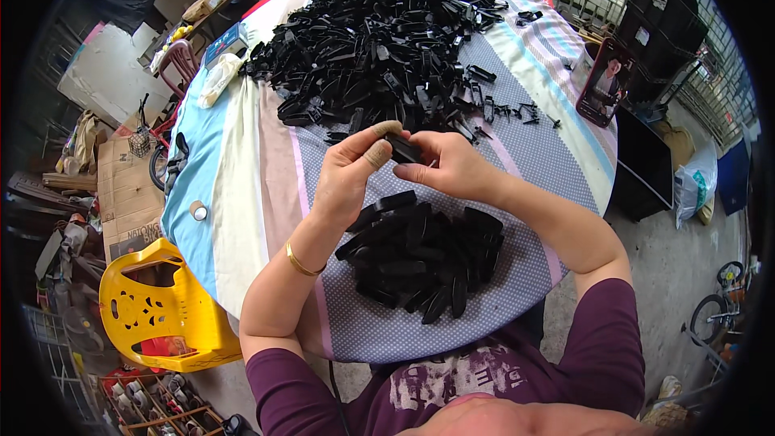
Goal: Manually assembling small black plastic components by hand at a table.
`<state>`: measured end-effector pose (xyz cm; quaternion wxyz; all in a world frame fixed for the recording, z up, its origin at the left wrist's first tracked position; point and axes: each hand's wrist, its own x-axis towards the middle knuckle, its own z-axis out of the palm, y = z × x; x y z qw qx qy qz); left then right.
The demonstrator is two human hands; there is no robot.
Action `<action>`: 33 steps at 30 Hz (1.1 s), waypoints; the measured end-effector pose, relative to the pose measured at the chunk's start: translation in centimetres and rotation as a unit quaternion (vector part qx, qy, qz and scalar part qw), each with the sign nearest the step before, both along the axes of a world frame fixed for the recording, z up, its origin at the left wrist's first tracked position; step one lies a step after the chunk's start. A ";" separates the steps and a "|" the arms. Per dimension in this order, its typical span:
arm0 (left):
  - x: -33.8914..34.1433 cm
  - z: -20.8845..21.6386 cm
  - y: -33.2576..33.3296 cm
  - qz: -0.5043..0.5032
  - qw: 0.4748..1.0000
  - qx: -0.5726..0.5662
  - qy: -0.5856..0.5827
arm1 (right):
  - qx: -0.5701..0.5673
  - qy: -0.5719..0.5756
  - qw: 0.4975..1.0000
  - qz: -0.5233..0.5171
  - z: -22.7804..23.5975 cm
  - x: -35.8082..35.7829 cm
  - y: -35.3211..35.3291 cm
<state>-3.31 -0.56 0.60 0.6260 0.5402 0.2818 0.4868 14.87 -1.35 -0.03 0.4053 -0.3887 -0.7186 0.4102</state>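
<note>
Between both my hands, over the middle of the table, is a small black plastic piece (404, 150). My right hand (454, 165) grips it between thumb and fingers. My left hand (343, 178), with beige tape wrapped round its thumb and a finger, pinches at the piece's left end. Fingers hide part of it, so its full shape does not show. Beyond my hands spreads a large heap of black plastic parts (363, 48). Nearer my body lies a smaller pile of elongated black pieces (420, 254).
A patterned cloth (242, 254) covers the round table. Small loose black parts (529, 113) lie right of the heap. A phone (605, 83) stands at the right edge, and a tape roll (198, 211) sits at the left. A yellow chair (218, 341) stands beside the table.
</note>
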 end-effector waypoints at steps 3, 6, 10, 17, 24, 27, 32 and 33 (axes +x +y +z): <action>-0.4 0.0 0.0 -0.021 0.999 0.028 0.016 | 0.034 -0.018 0.999 0.028 -0.1 -0.2 -0.5; -0.5 0.1 -0.2 -0.039 0.998 0.041 0.017 | 0.042 -0.003 0.999 -0.004 -0.4 -0.5 -0.9; -0.5 -0.6 -0.2 -0.018 0.999 0.038 0.022 | 0.106 -0.038 0.993 -0.033 -0.8 -0.8 -1.0; -0.3 2.8 -1.0 -0.022 0.986 0.061 0.151 | 0.116 -0.158 0.979 0.053 1.7 2.3 1.4; 1.9 4.6 -5.6 -0.123 0.805 0.378 0.441 | 0.262 -0.336 0.898 -0.110 -1.2 2.2 2.2; 1.2 3.3 -3.1 -0.100 0.848 0.378 0.359 | 0.294 -0.361 0.878 -0.109 -2.2 1.9 2.1; -1.9 -0.9 4.0 0.312 0.743 0.357 0.473 | 0.260 -0.379 0.882 -0.106 -1.2 1.7 1.2; -2.5 -1.7 4.7 0.310 0.744 0.359 0.471 | 0.259 -0.361 0.892 -0.082 -1.3 1.5 1.2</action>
